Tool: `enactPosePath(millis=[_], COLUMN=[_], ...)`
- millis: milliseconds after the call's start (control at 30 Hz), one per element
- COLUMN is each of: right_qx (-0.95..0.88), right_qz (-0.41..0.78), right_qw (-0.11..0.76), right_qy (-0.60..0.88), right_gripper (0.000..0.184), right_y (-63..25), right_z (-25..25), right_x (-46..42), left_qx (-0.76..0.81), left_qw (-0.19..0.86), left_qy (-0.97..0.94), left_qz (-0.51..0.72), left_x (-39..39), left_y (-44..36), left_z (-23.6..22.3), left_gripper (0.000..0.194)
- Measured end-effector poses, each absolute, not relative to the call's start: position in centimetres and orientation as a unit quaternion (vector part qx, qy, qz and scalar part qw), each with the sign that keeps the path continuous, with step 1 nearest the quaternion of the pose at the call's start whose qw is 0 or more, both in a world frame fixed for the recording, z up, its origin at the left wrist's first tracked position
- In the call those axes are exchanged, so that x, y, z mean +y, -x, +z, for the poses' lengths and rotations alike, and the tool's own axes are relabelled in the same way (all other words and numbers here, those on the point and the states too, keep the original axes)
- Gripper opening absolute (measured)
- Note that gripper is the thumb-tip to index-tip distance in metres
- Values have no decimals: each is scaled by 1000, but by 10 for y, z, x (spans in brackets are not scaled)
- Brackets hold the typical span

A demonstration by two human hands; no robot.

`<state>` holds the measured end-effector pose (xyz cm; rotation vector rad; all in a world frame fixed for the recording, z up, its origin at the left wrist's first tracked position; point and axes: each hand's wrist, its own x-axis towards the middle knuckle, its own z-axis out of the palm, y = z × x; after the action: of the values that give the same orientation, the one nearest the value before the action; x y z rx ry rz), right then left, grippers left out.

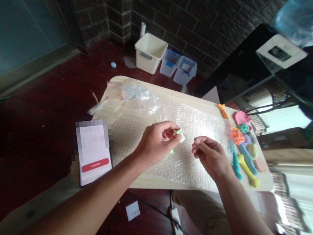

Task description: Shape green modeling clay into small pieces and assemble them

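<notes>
My left hand (159, 141) pinches a small light green clay-like piece (178, 132) between thumb and fingers, above a sheet of bubble wrap (157, 174). Part of the piece sticks out past the fingertips, and a bit of the same green (171, 151) shows below the thumb. A short gap to the right, my right hand (210, 154) is closed with thumb and fingertips together. Whatever those fingers hold, if anything, is too small or hidden to make out. The two hands do not touch.
Coloured soft-looking shapes lie at the table's right end, among them a yellow bone shape (247, 171) and an orange lump (237, 136). Clear plastic bags (140, 96) rest at the far left. A phone (96, 173) stands by the left edge. Bins (152, 54) sit on the floor beyond.
</notes>
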<state>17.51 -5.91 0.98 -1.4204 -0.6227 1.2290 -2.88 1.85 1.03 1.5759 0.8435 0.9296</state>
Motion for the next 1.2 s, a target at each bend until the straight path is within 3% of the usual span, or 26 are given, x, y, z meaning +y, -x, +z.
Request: enactPosePath(millis=[367,533,767,967,1200], right_qx=[-272,-303,-291,-341,-321], right_qz=[499,495,499,463,450], right_qw=[559,537,527,530,527], right_qy=[604,612,623,624,645], right_gripper=[29,23,46,22,30], right_y=[-173,-173,-172,-175,-178], right_z=[7,9,10,6,1], right_x=[-59,-61,-63,-61,-62], left_qx=[357,355,359,357,362], left_qw=[529,530,543,532,525], left_qy=[-664,-666,-656,-663,-663], left_qz=[390,387,383,388,392], left_x=[18,18,17,18,18], left_y=[27,27,27,28,28], left_z=[7,7,7,7,7], left_gripper=[18,18,20,20,20])
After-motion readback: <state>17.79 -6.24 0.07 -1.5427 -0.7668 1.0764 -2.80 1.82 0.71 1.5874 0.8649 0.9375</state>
